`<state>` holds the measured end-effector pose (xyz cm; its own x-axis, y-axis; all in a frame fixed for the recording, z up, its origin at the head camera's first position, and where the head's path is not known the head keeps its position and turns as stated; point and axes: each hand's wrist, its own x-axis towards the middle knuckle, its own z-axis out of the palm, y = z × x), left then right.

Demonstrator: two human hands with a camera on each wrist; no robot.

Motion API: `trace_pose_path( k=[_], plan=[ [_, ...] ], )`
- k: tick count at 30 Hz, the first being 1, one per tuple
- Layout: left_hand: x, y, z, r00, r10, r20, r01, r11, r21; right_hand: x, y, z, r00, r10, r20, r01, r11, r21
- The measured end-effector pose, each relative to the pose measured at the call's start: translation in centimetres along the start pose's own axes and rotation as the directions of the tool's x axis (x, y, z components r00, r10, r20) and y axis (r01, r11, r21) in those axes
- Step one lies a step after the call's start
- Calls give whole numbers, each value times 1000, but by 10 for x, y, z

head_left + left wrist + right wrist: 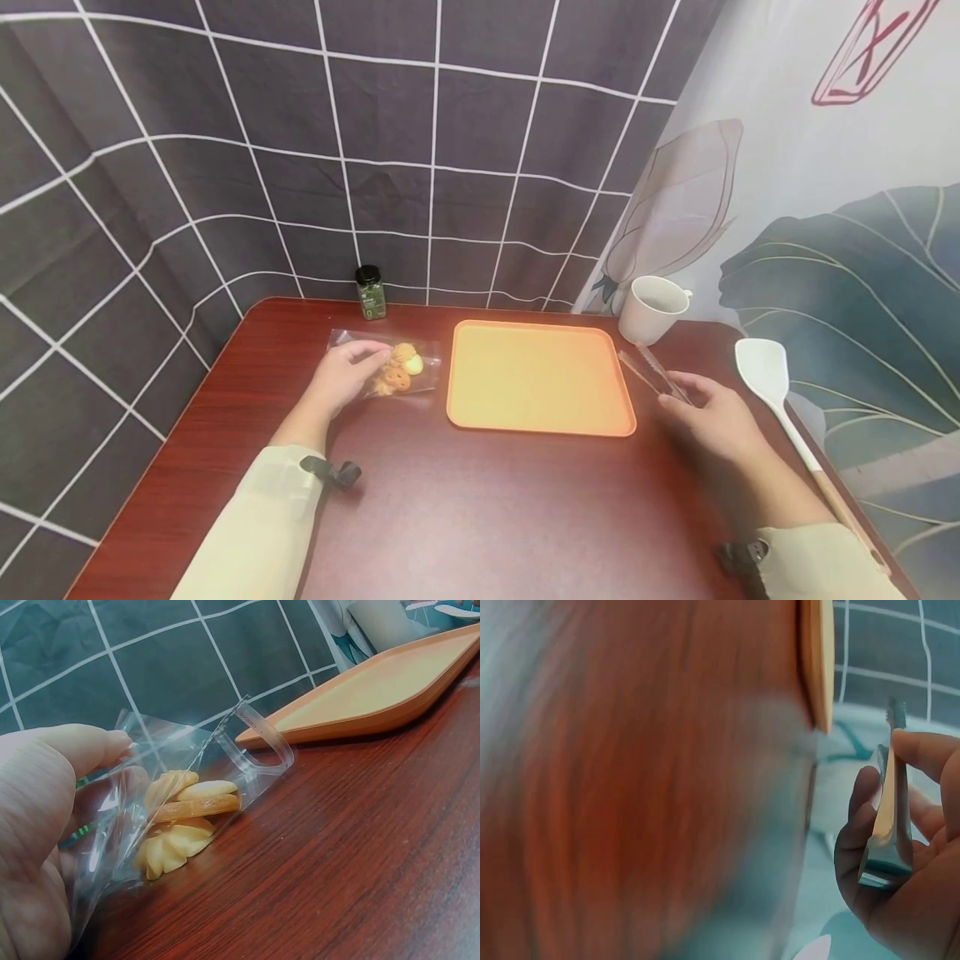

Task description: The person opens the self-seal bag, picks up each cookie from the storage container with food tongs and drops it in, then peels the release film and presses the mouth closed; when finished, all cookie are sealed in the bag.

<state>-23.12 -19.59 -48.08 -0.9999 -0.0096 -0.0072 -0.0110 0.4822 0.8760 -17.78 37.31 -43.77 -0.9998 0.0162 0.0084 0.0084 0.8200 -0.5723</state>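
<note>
My left hand (343, 373) pinches the left side of a clear plastic bag (429, 379) between thumb and fingers. Inside the bag are several cookies (184, 806), some round, one fluted like a shell. In the left wrist view the bag's open-looking end points toward the tray. My right hand (718, 419) grips a pair of metal tongs (891, 825) by its sides, thumb on one arm and fingers on the other. The tongs' tips are apart and point toward the mug, close to the right edge of the orange tray (540, 379).
A green spice jar with a black lid (371, 293) stands at the back, behind the bag. A white mug (652, 312) is at the back right. Along the right edge lies a white turner (765, 371) with a wooden handle. A tiled-pattern curtain (390, 192) hangs behind the table.
</note>
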Motion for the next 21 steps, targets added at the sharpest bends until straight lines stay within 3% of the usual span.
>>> trace_pose_path(
  k=[12,21],
  plan=[
    [1,-1,1,1000,9,0,-9,1000,-2,-10,48,-17,989,143,35,-144,989,37],
    [1,-3,1,1000,9,1,-9,1000,-7,-14,57,-23,980,177,90,-174,984,-40]
  ],
)
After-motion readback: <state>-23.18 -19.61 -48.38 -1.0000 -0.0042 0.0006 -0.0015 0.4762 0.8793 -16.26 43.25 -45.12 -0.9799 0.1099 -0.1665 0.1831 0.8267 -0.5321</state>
